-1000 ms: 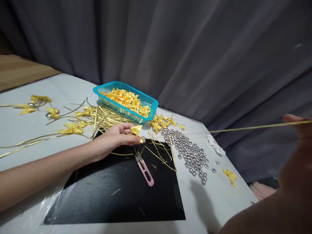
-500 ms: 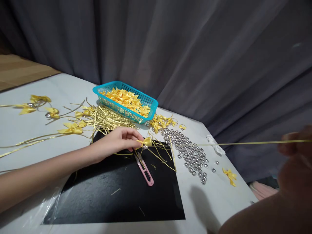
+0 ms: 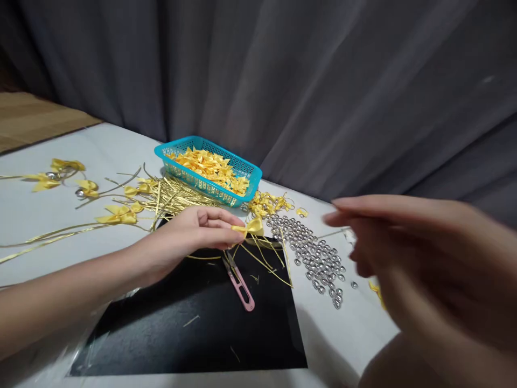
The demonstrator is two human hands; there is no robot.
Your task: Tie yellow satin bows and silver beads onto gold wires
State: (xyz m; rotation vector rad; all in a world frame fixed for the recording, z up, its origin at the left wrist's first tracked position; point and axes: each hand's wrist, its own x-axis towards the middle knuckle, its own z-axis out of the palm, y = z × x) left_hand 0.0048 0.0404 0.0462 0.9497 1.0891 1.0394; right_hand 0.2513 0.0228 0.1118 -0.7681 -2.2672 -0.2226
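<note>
Above the top edge of a black mat (image 3: 189, 334), my left hand (image 3: 205, 229) pinches a yellow ribbon bow (image 3: 253, 226) between thumb and fingers. My right hand (image 3: 388, 248) is raised over the right side of the table, large and blurred, its fingers bent together. A thin cord end shows left of its fingertips; how the fingers grip it is unclear. Pink thread snips (image 3: 242, 285) lie on the mat just below the bow. Gold cords (image 3: 181, 194) are piled behind my left hand, and silver beads (image 3: 319, 258) spread between the hands.
A turquoise basket (image 3: 254, 180) full of yellow bows stands at the back. Bows with cords (image 3: 119, 213) lie on the left of the white table (image 3: 121, 143). More yellow bows (image 3: 269, 203) sit beside the basket. A grey curtain (image 3: 283, 81) hangs behind.
My right hand has come in from the far right toward the bow, and the long taut cord no longer stretches across. My left hand and the bow have shifted slightly right.
</note>
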